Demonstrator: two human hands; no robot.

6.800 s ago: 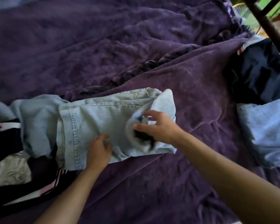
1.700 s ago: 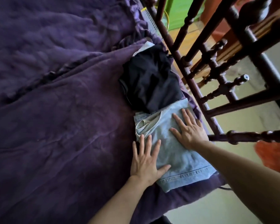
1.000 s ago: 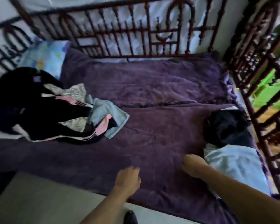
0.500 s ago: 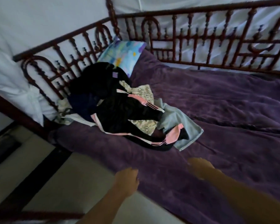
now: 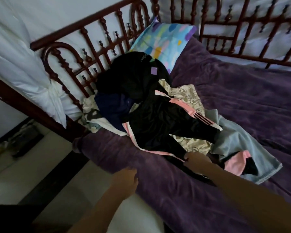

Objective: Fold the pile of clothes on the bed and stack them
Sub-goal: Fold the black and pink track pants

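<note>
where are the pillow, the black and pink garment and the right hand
pillow [image 5: 163,37], head view, middle of its patterned face
black and pink garment [image 5: 158,118], head view, black fabric at its middle
right hand [image 5: 197,163], head view, back of the hand

Two hands [image 5: 124,179] [image 5: 196,161], one clothes pile [image 5: 158,118], one pillow [image 5: 163,41]

A pile of clothes [image 5: 141,98] lay on the purple blanket [image 5: 250,101] near a colourful pillow [image 5: 165,41]. The right hand [image 5: 197,161] touched the pink-trimmed hem of the black jersey [image 5: 163,121] on top; blur hid whether it gripped. The left hand [image 5: 126,180] hovered at the bed's edge, fingers loosely curled and holding nothing.
</note>
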